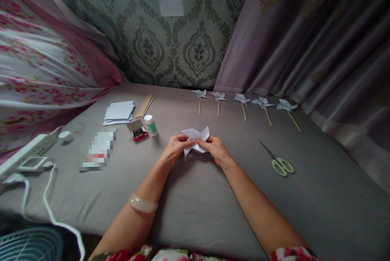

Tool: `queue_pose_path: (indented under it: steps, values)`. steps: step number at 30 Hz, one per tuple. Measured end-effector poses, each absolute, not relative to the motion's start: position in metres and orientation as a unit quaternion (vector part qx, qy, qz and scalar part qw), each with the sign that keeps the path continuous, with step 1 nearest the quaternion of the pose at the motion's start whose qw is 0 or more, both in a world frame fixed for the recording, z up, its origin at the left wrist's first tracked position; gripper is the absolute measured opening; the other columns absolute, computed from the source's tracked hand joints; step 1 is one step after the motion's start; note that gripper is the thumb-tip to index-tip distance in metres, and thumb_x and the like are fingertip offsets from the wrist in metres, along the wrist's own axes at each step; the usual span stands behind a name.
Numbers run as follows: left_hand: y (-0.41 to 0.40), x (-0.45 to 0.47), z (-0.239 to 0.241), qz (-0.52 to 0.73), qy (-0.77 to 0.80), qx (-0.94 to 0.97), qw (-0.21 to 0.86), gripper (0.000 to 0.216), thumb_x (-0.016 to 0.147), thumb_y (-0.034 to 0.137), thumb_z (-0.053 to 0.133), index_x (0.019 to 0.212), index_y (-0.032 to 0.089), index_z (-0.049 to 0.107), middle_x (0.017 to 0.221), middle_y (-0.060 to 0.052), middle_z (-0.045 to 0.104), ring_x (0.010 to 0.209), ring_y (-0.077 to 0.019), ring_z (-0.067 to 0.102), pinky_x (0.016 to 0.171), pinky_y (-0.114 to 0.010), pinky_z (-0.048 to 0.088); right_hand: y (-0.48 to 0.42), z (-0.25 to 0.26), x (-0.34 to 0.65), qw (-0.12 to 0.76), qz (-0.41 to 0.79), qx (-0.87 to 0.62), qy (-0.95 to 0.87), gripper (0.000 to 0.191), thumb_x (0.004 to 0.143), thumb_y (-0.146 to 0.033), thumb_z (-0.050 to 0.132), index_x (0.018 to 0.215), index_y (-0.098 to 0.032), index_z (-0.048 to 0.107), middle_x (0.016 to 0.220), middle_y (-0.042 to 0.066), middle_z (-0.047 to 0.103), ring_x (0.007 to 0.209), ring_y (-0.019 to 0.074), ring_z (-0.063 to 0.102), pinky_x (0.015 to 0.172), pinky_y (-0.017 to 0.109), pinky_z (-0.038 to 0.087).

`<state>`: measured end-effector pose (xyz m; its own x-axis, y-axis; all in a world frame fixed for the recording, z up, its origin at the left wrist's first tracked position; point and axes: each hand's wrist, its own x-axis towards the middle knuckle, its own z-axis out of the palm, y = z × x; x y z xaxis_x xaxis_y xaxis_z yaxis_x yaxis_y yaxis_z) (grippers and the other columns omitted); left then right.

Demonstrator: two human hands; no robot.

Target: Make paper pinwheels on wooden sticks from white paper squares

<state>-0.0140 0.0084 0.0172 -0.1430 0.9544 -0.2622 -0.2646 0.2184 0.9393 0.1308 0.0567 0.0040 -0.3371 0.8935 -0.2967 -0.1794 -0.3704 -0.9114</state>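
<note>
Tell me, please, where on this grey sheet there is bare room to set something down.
Bare patches: between the folded paper and the pinwheel row; the wide stretch right of the scissors, down to the near edge. Crowded: the left side, around the glue bottle, pin box, paper stack and sticks.

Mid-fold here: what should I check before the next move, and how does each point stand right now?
1. Grip: left hand and right hand both pinch the paper: ok.
2. Flaps meeting at the centre: hidden by the fingers: cannot tell.
3. Sticks lying loose on the left: ok.
4. Box open: ok.
5. Bottle upright beside the box: ok.
6. Scissors lying apart from the hands: ok.
</note>
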Motion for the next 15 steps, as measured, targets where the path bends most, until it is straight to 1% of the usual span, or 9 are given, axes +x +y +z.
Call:
queue_pose_path:
  steps: [9,15]
  values:
    - [0.0077,-0.0143,0.0180,0.533,0.526,0.341,0.569,0.031,0.050,0.031,0.083,0.072,0.012,0.073,0.067,-0.003,0.069,0.058,-0.0121,0.059,0.059,-0.022,0.043,0.0557,0.0053,0.1313,0.373,0.716,-0.433,-0.401,0.035,0.039,-0.033,0.087,0.065,-0.014,0.072,0.063,0.003,0.071,0.053,0.0119,0.058,0.058,0.025,0.044]
    - [0.0072,-0.0139,0.0190,0.529,0.532,0.352,0.560,0.032,0.050,0.035,0.082,0.070,0.013,0.073,0.066,-0.003,0.069,0.057,-0.0128,0.058,0.058,-0.023,0.044,0.0564,0.0036,0.1315,0.374,0.714,-0.429,-0.407,0.033,0.042,-0.033,0.086,0.066,-0.015,0.073,0.062,0.002,0.071,0.053,0.0114,0.058,0.059,0.025,0.043]
